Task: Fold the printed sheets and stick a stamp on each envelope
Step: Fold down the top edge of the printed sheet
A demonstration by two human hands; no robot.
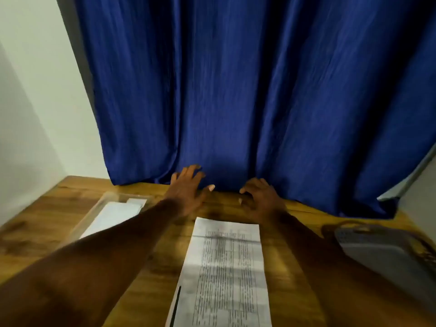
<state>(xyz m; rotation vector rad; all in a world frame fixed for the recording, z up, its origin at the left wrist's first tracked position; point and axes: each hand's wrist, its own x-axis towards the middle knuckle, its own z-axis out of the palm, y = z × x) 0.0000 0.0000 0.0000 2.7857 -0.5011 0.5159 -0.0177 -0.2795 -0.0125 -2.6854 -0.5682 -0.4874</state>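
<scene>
Table (42, 234) meets blue curtain (236, 90), printed sheet (226, 267) on it; left hand (188, 188) splayed, right hand (260, 200) loosely curled, both empty

**Tally at the table**

Two hands, the left hand (188, 188) and the right hand (263, 200). One printed sheet (226, 274). One clear tray (79, 228) on the left holds at least two white papers (113, 214). One grey device (389, 252) on the right. One blue curtain (236, 90) on the far side.

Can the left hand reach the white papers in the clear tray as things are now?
Probably yes. The left hand is open and holds nothing. The clear tray lies uncovered just beside that forearm, and nothing lies over the white papers in it.
</scene>
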